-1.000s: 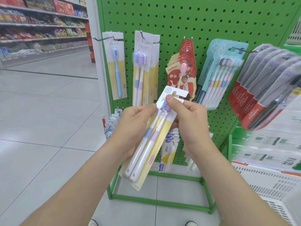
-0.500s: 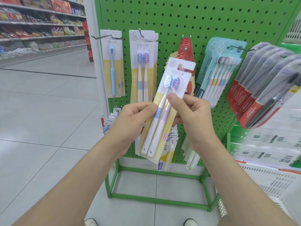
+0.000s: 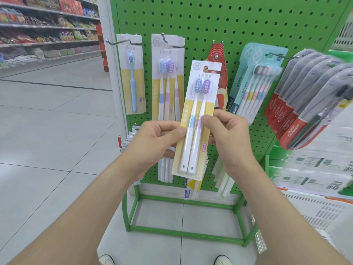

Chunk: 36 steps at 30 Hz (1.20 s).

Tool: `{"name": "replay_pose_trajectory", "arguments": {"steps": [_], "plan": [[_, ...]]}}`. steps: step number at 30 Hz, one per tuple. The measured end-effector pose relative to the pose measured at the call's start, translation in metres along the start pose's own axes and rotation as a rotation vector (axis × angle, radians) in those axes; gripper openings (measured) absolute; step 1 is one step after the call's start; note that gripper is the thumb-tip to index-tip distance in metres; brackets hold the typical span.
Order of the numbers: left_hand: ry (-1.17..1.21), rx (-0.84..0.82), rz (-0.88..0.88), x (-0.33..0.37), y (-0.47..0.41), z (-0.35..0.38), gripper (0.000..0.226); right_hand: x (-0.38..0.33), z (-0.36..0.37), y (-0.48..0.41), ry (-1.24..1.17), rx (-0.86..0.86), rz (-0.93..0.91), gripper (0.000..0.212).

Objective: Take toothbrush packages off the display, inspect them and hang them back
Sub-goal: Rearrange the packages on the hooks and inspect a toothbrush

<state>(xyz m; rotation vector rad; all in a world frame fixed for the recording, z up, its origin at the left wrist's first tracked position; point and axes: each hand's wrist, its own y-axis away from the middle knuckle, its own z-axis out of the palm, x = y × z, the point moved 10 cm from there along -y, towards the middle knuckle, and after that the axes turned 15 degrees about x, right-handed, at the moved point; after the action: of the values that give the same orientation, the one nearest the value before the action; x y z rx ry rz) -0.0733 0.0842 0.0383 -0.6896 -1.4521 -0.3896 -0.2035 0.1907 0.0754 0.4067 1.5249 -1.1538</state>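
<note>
While the toes of two shoes (image 3: 107,260) just peek in at the bottom edge, the real action is up at the hands. Left hand (image 3: 156,142) pinches the left edge of a twin toothbrush pack (image 3: 200,96), thumb on the front and fingers curled behind. Right hand (image 3: 227,136) does the same on the right side, thumb tip on the purple-banded handle. So both hands grip the pack. It's held nearly upright with a slight lean, out in front of the green pegboard display (image 3: 210,22) and off the hooks. Inside its clear blister are two white brushes, heads up, one blue and one purple, on a yellow-and-white card.

On the board behind, left to right:
- a card with a single blue brush (image 3: 132,79)
- a stack of matching twin packs (image 3: 167,73)
- some red packs (image 3: 219,60), mostly hidden by the held one
- a teal pack (image 3: 256,83) with a row of pastel-banded brushes
- a fat, blurry bunch of Colgate packs (image 3: 309,96)

Way back on the left are store shelves (image 3: 47,25) full of goods, too blurred to read.
</note>
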Motion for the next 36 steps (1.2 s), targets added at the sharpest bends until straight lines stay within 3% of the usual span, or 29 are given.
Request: {"name": "replay_pose_trajectory", "arguments": {"steps": [2,5,10,13,17,20,25,31,34,36], "plan": [[0.017,0.011,0.007,0.001,-0.001,0.000,0.024,-0.002,-0.002,0.000,0.017,-0.016,-0.006,0.016],[0.024,0.006,-0.008,-0.001,0.000,0.001,0.028,-0.004,-0.008,0.000,0.014,0.014,-0.009,0.028],[-0.051,-0.134,-0.025,-0.002,0.007,0.011,0.023,-0.009,-0.022,-0.003,0.043,0.154,-0.078,0.032],[-0.050,-0.179,-0.018,-0.002,0.008,0.013,0.036,-0.014,-0.019,0.000,0.061,0.138,-0.119,0.048],[-0.066,-0.206,-0.016,-0.004,0.008,0.014,0.056,-0.015,-0.013,0.002,0.074,0.090,-0.146,0.030],[-0.107,-0.235,-0.020,-0.010,0.009,0.018,0.065,-0.012,-0.010,0.003,0.116,0.062,-0.127,0.039],[-0.143,-0.205,-0.025,-0.014,0.008,0.019,0.052,-0.008,-0.005,0.007,0.150,0.006,-0.117,0.022],[-0.100,0.062,0.054,-0.003,0.000,-0.003,0.042,-0.011,-0.005,0.009,0.186,0.010,-0.154,0.023],[-0.135,0.027,0.080,0.001,0.004,0.002,0.031,-0.011,-0.003,0.011,0.212,-0.011,-0.186,0.023],[-0.153,-0.021,0.066,0.001,0.008,0.006,0.038,-0.011,0.001,0.014,0.212,-0.048,-0.188,0.022]]}}
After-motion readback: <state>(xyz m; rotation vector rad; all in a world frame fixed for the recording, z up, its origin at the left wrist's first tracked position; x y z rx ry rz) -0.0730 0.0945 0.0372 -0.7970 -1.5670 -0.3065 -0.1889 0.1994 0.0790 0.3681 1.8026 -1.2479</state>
